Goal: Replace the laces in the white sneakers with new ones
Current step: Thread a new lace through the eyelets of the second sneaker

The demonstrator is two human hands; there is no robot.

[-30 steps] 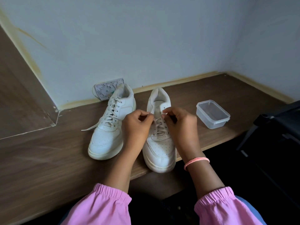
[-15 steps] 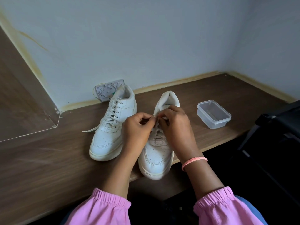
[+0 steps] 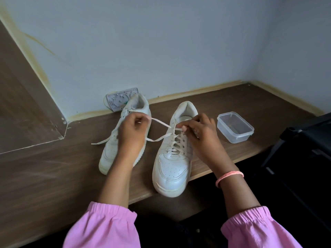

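A pale blue wall (image 3: 161,42) meets a dark wood-grain desk (image 3: 44,176) in a corner, its joint edged with yellowish trim. Two white sneakers stand on the desk — the left sneaker (image 3: 111,149) near the wall, the right sneaker (image 3: 172,169) overhanging the front edge. A clear plastic box (image 3: 235,127) sits right. The left hand (image 3: 132,131) pinches a lace end (image 3: 159,123) pulled sideways; the right hand (image 3: 200,133) pinches lace at the top eyelets.

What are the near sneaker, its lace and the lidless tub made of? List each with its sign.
Right sneaker: smooth white leather or a synthetic look-alike; soft sheen, stitched panels, punched toe holes.
Lace: flat woven fabric, matte; it bends limply.
Plastic container: clear, slightly frosted plastic; the table shows through its walls.
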